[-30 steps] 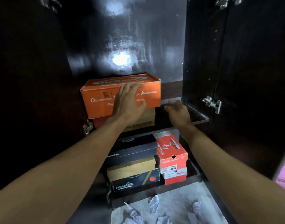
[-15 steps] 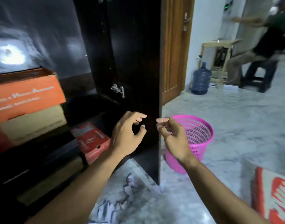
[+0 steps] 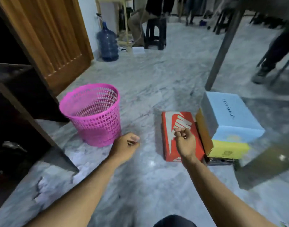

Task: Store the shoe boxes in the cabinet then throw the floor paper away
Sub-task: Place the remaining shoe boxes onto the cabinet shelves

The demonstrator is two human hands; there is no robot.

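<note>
A red shoe box (image 3: pixel 174 123) with a white logo lies flat on the marble floor. To its right stands a stack with a light blue box (image 3: pixel 230 117) on top, a yellow box (image 3: pixel 229 148) under it and a dark box (image 3: pixel 220 161) at the bottom. My right hand (image 3: pixel 185 141) hovers over the red box, fingers curled shut and holding nothing. My left hand (image 3: pixel 126 145) hangs curled shut beside the pink basket (image 3: pixel 91 112), holding nothing. Crumpled white paper (image 3: pixel 42 185) lies on the floor by the dark cabinet (image 3: pixel 22 112) at the left.
A wooden door (image 3: pixel 47 38) stands behind the cabinet. A blue water jug (image 3: pixel 108 43) sits at the back wall. A person sits on a black stool (image 3: pixel 154 33) beyond it. A grey table leg (image 3: pixel 224 45) rises behind the stack, with another person's legs (image 3: pixel 274 53) at far right.
My view has swung right, away from the cabinet shelves to the floor. Both hands left the cabinet and curled shut; the right one now hovers over the red box.
</note>
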